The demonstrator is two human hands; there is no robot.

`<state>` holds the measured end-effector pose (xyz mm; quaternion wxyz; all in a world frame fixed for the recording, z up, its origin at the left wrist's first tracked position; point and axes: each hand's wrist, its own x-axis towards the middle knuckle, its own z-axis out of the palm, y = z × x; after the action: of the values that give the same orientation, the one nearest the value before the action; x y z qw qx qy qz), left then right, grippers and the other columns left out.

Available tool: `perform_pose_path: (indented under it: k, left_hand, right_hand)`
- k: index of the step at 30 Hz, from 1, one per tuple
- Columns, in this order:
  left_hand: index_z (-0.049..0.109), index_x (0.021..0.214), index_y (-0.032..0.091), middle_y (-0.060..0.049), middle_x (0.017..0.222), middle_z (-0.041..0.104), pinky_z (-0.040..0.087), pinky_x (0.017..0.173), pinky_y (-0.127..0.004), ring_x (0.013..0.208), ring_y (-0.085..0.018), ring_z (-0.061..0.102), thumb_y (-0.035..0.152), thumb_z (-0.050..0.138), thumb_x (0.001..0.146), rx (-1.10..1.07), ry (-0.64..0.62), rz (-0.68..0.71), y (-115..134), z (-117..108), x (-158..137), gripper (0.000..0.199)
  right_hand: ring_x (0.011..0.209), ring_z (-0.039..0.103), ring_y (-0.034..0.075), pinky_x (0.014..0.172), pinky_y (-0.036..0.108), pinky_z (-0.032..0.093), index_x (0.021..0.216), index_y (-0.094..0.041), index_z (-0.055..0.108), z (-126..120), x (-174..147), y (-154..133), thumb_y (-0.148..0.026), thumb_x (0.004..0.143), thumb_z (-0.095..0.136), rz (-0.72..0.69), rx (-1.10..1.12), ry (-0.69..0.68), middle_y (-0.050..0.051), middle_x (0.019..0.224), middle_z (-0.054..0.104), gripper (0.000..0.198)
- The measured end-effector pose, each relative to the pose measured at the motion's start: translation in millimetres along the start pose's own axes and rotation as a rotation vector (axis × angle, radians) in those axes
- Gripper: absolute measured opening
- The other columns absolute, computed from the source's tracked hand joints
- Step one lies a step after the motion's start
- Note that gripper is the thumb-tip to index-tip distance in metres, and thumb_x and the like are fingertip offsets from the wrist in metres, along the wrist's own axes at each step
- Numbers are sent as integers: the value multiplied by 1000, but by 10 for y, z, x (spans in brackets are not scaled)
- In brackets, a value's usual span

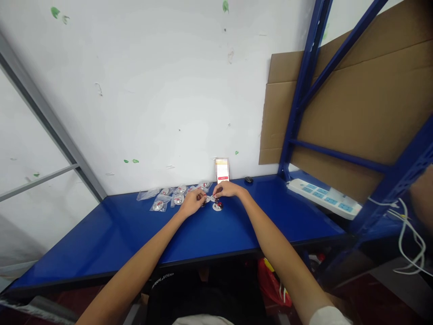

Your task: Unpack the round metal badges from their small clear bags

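My left hand [193, 201] and my right hand [226, 189] face each other over the blue table, their fingers pinched together. Between the fingertips is a small pale piece [210, 198], too small to name. My left fingers also cover part of something dark and shiny. Just below my right hand lies a shiny round disc [218, 206] with a red mark and a pale rim. To the left of my left hand, several similar silver discs with red marks lie in clear plastic bags [158, 205].
A phone [222, 169] with a lit screen leans against the white wall behind my right hand. A black computer mouse [248, 179] sits by the wall. At the right are a white power strip [324, 197], blue rack posts and cardboard [280, 108]. White cables [402, 234] hang there.
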<state>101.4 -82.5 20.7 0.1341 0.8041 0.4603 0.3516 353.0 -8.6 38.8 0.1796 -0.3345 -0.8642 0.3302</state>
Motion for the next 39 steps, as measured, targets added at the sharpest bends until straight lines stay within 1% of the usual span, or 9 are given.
perform_pose_path:
  k: [5, 9, 13, 17, 24, 27, 32, 36, 39]
  left_hand:
    - [72, 89, 21, -2, 78, 77, 51, 68, -31, 67, -19, 68, 30, 61, 94, -62, -1, 0, 55, -7, -11, 16]
    - [71, 88, 21, 0, 74, 74, 51, 67, -29, 66, -18, 66, 25, 62, 90, -57, 32, 3, 72, -3, -14, 9]
    - [70, 89, 21, 0, 72, 74, 50, 66, -29, 64, -17, 65, 23, 63, 89, -57, 47, 1, 41, 9, -15, 7]
    - [71, 92, 21, 0, 75, 75, 51, 66, -29, 65, -17, 66, 26, 64, 91, -58, 36, 5, -27, 31, -12, 9]
    - [73, 98, 21, -3, 84, 78, 55, 70, -31, 70, -19, 71, 35, 64, 94, -90, -1, -8, -89, 63, -14, 16]
    - [72, 101, 22, -3, 85, 79, 57, 72, -32, 72, -20, 73, 37, 63, 95, -127, -15, -21, -87, 66, -22, 18]
    - [72, 104, 21, -4, 88, 80, 59, 75, -33, 75, -21, 75, 36, 63, 95, -162, -25, -28, -73, 59, -24, 19]
    - [73, 104, 21, -3, 87, 80, 59, 75, -33, 74, -20, 74, 35, 65, 94, -144, -30, -21, -36, 35, -23, 19]
    - [73, 105, 21, -3, 89, 80, 59, 74, -33, 73, -19, 74, 30, 62, 94, -145, -65, -3, -2, 14, -27, 18]
  right_hand:
    - [88, 76, 22, 81, 27, 55, 97, -20, 84, 25, 43, 47, -24, 80, 80, -21, 45, 35, 5, 96, 82, 17]
    - [87, 75, 21, 80, 28, 55, 94, -20, 83, 36, 72, 85, -27, 80, 81, -52, 67, 48, 5, 93, 82, 16]
    - [86, 75, 22, 79, 28, 55, 93, -19, 82, 35, 70, 88, -28, 79, 81, -35, 71, 62, 5, 89, 81, 17]
    - [85, 74, 21, 78, 28, 54, 91, -17, 80, 32, 56, 64, -24, 79, 79, -30, 77, 67, 6, 90, 81, 14]
    - [83, 74, 20, 76, 27, 53, 87, -17, 78, 34, 46, 56, -24, 79, 78, -35, 78, 72, 5, 87, 80, 11]
    - [82, 74, 20, 75, 27, 53, 87, -16, 77, 35, 46, 53, -22, 79, 77, -17, 55, 90, 5, 87, 80, 9]
    - [80, 73, 19, 73, 25, 52, 84, -17, 76, 42, 48, 37, -23, 81, 78, 57, 10, 107, 5, 86, 80, 7]
    - [81, 73, 18, 73, 25, 51, 85, -17, 76, 37, 45, 46, -24, 83, 78, 67, -30, 127, 5, 87, 80, 8]
    - [80, 73, 18, 70, 24, 50, 86, -17, 77, 19, 40, 77, -24, 83, 77, 75, -57, 143, 5, 87, 80, 8]
